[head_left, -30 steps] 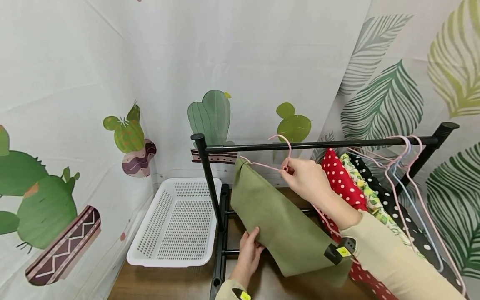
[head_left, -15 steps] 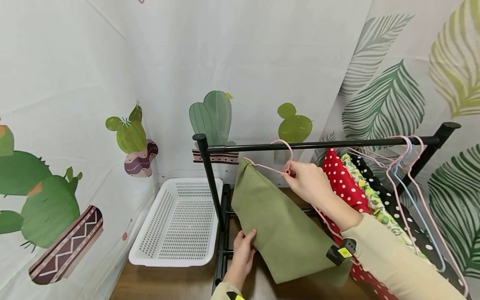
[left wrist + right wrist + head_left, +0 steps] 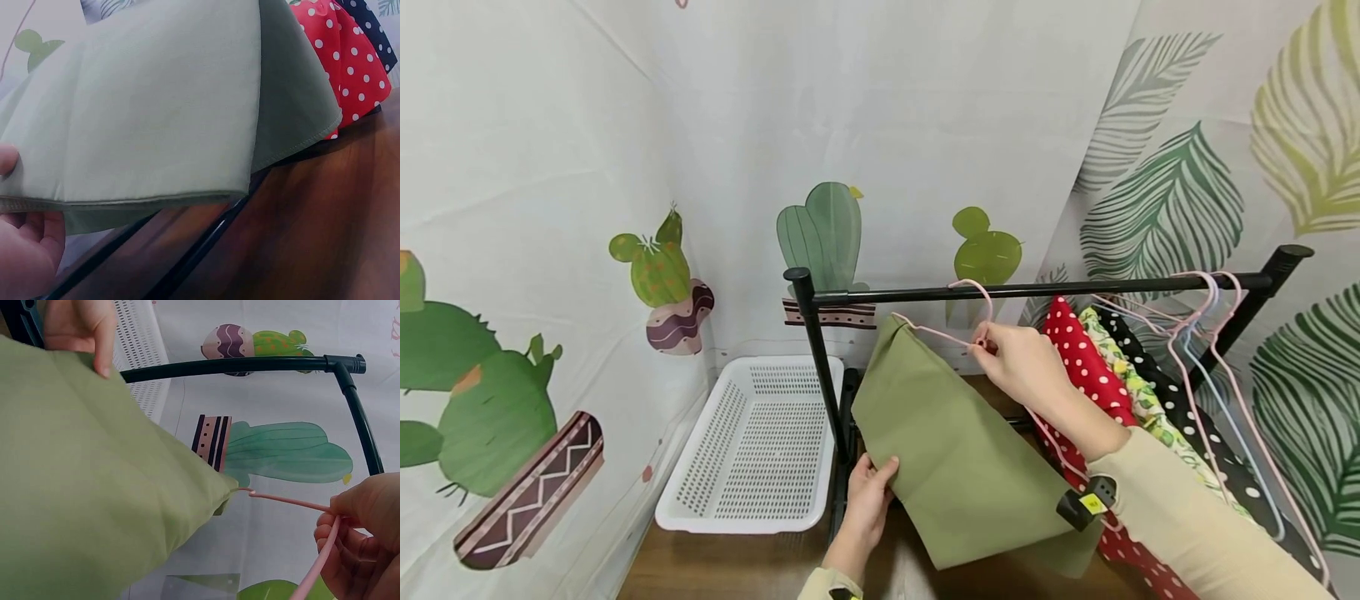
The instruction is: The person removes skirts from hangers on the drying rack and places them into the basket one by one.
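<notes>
My right hand (image 3: pixel 1022 358) pinches a pink clothes hanger (image 3: pixel 989 307) just below its hook. The hook is level with the black rail, but I cannot tell whether it bears on it. A plain green cloth (image 3: pixel 955 450) drapes over the hanger's left arm and hangs slantwise to the lower right. My left hand (image 3: pixel 867 500) pinches the cloth's lower left edge. In the left wrist view the thumb lies on top of the cloth (image 3: pixel 162 112) and the fingers curl beneath its hem. The right wrist view shows the hanger's thin arm (image 3: pixel 290 500) entering the cloth's corner.
A black clothes rack's rail (image 3: pixel 880 295) spans the view. At its right hang a red polka-dot garment (image 3: pixel 1093 367), a yellow-and-green print one, a black dotted one and several bare hangers (image 3: pixel 1195 333). Left of the rack, a white plastic basket (image 3: pixel 681 467) stands on the wooden table (image 3: pixel 722 567).
The hanger's hook has come down from above the rail to rail level, slightly rightward. My left hand has drawn the cloth's edge to the left, spreading it wider.
</notes>
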The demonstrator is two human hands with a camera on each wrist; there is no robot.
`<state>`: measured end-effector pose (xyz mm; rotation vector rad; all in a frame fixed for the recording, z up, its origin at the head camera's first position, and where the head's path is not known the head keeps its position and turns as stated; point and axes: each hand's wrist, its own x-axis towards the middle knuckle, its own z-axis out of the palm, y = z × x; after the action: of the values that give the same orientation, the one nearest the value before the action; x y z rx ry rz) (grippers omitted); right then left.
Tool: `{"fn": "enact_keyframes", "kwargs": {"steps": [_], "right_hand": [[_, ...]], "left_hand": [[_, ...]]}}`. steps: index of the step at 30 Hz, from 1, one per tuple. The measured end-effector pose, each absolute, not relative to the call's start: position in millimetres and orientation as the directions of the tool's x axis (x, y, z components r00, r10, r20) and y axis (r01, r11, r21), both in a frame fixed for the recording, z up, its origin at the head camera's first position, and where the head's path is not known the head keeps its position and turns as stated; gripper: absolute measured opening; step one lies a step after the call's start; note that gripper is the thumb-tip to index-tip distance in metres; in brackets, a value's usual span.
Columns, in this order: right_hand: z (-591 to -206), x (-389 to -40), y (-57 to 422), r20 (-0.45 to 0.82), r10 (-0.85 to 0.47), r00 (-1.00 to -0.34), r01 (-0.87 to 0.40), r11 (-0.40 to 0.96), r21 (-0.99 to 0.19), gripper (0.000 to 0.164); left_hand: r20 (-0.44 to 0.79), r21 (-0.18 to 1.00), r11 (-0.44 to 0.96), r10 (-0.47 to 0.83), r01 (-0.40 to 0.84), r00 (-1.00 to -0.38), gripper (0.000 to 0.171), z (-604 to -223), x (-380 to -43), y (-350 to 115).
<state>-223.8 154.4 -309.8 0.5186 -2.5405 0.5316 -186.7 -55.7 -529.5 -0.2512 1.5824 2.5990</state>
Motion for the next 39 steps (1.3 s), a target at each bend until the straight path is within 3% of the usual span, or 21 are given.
{"fn": "enact_keyframes", "kwargs": {"steps": [14, 30, 39], "right_hand": [[-314.1, -227.4, 164.1, 0.540, -0.251, -0.803, -0.451, 0.849, -0.277, 0.006], [-317.6, -231.2, 173.3, 0.468, -0.223, -0.855, -0.400, 0.858, -0.323, 0.009], [-319.3, -232.6, 176.0, 0.476, -0.224, -0.850, -0.404, 0.858, -0.318, 0.009]], "left_hand": [[-0.122, 0.888, -0.444, 0.020, -0.118, -0.992, 0.041, -508.2, -183.1, -66.5], [-0.071, 0.951, -0.301, 0.025, -0.076, -0.997, 0.043, -511.9, -175.4, -73.2], [-0.018, 0.973, -0.230, 0.018, -0.022, -1.000, 0.038, -507.8, -172.3, -79.7]]}}
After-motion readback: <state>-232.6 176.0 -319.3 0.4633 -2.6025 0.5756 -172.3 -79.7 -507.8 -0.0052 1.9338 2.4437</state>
